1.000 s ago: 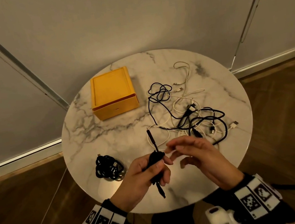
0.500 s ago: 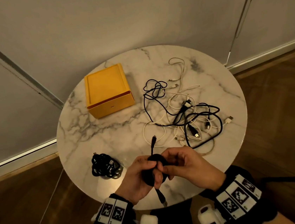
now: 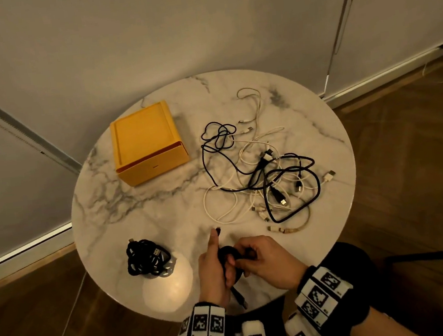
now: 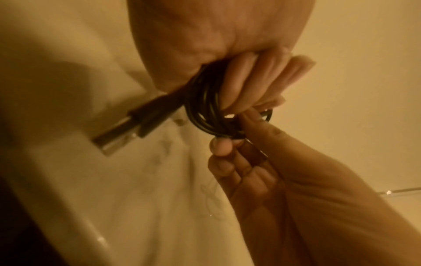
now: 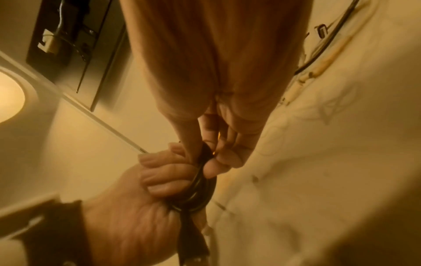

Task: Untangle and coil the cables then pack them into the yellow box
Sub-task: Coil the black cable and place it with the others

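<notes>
Two hands meet over the near edge of the round marble bench in the head view: left hand has its fingers curled round a small black coil, thumb sticking up; right hand pinches the coil from the other side. One plug of that cable hangs below the left palm toward the bench edge. Yellow box sits at the far left of the bench, lid on, well apart from the hands. Finished black bundle lies near left, just beside the left hand. Loose tangle of black and white cables spreads over the right half, between box and right rim. Left wrist view: left hand fingers wrapped over several black loops of the coil, metal-tipped plug poking out to the lower left; right hand fingertips touch the coil's lower side. Right wrist view: right hand thumb and finger pinch the coil at its top, left hand gripping it below, plug end trailing down; part of the tangle shows blurred at upper right.
</notes>
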Motion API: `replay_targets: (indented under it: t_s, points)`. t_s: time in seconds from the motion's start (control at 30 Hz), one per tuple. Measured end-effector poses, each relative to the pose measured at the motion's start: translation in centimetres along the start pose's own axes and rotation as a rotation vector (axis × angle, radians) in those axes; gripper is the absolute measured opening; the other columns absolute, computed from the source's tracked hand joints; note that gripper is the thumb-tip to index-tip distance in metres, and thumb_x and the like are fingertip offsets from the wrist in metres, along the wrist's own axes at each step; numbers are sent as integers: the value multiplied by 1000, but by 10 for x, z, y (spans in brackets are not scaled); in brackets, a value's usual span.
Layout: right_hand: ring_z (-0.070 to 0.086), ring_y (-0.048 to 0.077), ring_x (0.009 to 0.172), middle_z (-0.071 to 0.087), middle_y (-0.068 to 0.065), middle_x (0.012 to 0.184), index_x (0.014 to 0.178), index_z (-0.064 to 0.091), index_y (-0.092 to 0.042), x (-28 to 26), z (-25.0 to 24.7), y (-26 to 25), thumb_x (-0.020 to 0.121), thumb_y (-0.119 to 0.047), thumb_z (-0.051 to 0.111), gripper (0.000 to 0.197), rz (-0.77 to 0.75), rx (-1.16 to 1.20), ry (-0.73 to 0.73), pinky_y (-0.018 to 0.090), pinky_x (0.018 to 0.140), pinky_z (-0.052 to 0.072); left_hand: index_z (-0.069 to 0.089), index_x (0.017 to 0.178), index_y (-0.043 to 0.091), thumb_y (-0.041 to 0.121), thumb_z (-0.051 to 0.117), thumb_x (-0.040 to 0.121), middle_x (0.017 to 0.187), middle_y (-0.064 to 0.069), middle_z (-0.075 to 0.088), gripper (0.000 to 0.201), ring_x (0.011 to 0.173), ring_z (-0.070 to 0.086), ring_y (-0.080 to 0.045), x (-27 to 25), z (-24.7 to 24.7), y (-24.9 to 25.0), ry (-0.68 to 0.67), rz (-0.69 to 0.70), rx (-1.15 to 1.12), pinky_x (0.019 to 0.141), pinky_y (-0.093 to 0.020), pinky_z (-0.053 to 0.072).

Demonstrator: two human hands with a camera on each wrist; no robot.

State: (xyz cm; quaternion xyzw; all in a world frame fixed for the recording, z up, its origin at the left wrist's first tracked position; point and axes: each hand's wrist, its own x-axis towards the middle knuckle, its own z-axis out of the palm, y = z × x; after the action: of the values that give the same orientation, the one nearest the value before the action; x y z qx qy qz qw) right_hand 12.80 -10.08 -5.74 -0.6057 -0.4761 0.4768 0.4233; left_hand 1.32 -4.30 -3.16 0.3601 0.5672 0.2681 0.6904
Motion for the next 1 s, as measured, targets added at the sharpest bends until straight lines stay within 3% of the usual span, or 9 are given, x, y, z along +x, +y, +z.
replay_targets:
  t_s: [0.07,0.2,0.27,0.33,0.43,0.6,0.67,0.77,1.0]
  points:
    - [64,19,62,67,15,72,79,61,-7,-1,3,9,87,-13,63,11,25,26,19,32,60,50,45,44,3,51,44,95,32,-7,32,70,26,29,-17,2,3,-5,32,34,85,33,-18,29]
    - [63,22,62,64,11,67,75,59,-14,-3,5,18,81,6,52,22,25,169,25,34,58,49,54,42,1,50,49,94,37,-16,49,72,33,50,-25,5,10,-10,121,208,369,39,-26,44]
    - [63,23,61,65,11,68,76,61,-8,-2,5,18,82,9,53,19,25,189,28,35,58,51,55,42,1,49,53,92,37,-13,52,70,35,52,-24,9,9,-13,152,264,443,45,-29,48]
    - [63,24,60,66,14,68,81,62,2,-1,6,20,85,3,60,4,30,209,42,36,59,52,56,43,5,47,59,89,38,-7,53,63,40,53,-21,15,4,-14,206,329,508,49,-30,46]
    - [62,25,56,65,13,62,85,59,12,-4,8,25,87,-4,67,18,81,274,61,36,59,53,52,46,15,37,69,85,41,3,51,47,44,48,-12,26,-8,-10,272,466,568,49,-24,38]
    - [63,19,50,66,11,60,86,60,12,-2,5,20,89,1,64,13,127,333,31,27,54,52,72,69,24,24,71,85,67,7,71,15,65,66,-8,32,-17,-8,56,522,568,66,-26,51]
    - [63,16,48,65,13,61,89,62,11,0,3,17,88,3,63,8,161,391,29,24,51,52,73,77,28,14,70,85,76,9,73,17,74,68,-7,29,-24,-6,22,550,571,73,-27,53]
    - [65,16,48,66,17,64,94,62,17,2,1,15,87,6,63,13,219,458,25,24,50,55,74,81,28,9,70,84,80,12,74,20,78,69,-7,18,-36,1,41,600,541,71,-29,54]
    - [66,18,48,70,12,63,83,69,1,4,-2,5,87,7,62,10,299,506,10,24,50,56,76,79,25,8,76,79,73,15,70,17,53,61,-10,-4,-59,7,-90,688,691,55,-30,53]
